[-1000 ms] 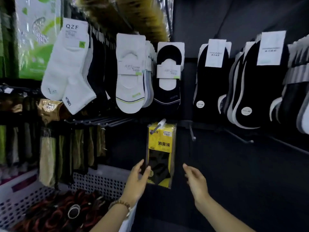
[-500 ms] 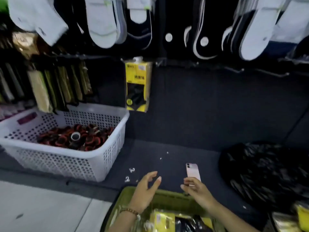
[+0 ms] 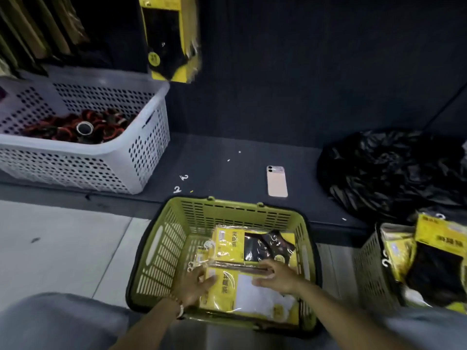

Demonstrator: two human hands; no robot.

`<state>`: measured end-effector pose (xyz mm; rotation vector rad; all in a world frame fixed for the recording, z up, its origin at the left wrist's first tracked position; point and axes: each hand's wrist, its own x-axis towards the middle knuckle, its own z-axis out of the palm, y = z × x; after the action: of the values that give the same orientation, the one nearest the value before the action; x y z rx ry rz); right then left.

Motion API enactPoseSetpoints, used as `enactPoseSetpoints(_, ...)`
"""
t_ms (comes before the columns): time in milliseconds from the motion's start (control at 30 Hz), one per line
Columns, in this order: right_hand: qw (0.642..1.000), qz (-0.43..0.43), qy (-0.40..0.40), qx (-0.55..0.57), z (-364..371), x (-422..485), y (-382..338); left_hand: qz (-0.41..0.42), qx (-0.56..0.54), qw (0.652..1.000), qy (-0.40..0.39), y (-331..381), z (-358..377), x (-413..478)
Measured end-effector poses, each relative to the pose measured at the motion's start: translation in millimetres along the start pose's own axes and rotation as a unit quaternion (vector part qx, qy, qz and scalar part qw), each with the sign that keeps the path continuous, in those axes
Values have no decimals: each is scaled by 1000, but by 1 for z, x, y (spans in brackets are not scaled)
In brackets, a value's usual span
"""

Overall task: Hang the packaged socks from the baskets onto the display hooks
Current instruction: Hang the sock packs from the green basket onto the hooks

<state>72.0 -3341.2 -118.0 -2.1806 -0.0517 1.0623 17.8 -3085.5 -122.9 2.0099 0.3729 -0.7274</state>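
A green basket (image 3: pixel 235 205) stands on the floor in front of me. Inside it lie yellow sock packets: one with black socks (image 3: pixel 255 246) at the back, one with white socks (image 3: pixel 255 295) nearest me. My left hand (image 3: pixel 194 281) touches the left edge of the white-sock packet with its fingers spread. My right hand (image 3: pixel 276 274) lies flat on that packet's top edge, fingers pointing left. A yellow packet of black socks (image 3: pixel 169 39) hangs on the dark display wall above.
A second basket (image 3: pixel 371 258) at the right holds more yellow sock packets (image 3: pixel 439 248). On the dark ledge are a white perforated basket (image 3: pixel 141 152) of red-and-black items, a pink phone (image 3: pixel 277 181), small white hooks (image 3: pixel 177 189) and a black plastic bag (image 3: pixel 391 173).
My view has dropped from the hanging socks to the floor. Both hands left the hung yellow packet and came down into the green basket onto the white-sock packet.
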Motion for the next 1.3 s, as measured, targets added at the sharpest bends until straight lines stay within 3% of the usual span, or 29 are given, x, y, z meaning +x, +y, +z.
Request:
enactPoseSetpoints(100, 994, -14, 8, -108, 13, 7, 0, -2, -14, 1000, -11, 2, 3, 0)
enactPoseSetpoints(333, 992, -76, 46, -87, 31, 17, -23, 43, 28, 996, 68, 2, -3, 2)
enactPoseSetpoints(467, 988, -106, 57, -93, 22, 22, -34, 61, -33, 991, 117, 12, -5, -4)
enactPoseSetpoints(600, 985, -150, 89, 2, -2, 14, -51, 95, -150, 969, 170, 43, -18, -8)
enactPoseSetpoints(667, 968, -175, 137, 118, -19, 5, -69, 76, -248, 949, 177, 65, -26, -11)
enactPoseSetpoints(767, 938, -208, 184, 209, -47, -16, -107, 48, -394, 916, 65, 103, -42, -15)
enactPoseSetpoints(867, 914, -238, 203, 258, -72, -35, -146, 120, -416, 902, -3, 145, -67, -29)
enactPoseSetpoints(1033, 873, -310, 240, 290, -107, -68, -217, 238, -339, 907, 81, 207, -126, -54)
enactPoseSetpoints(1133, 839, -349, 315, 272, -124, -84, -265, 289, -332, 890, 123, 233, -160, -68)
enactPoseSetpoints(1300, 788, -419, 324, 314, -130, -94, -332, 360, -325, 854, 187, 260, -210, -89)
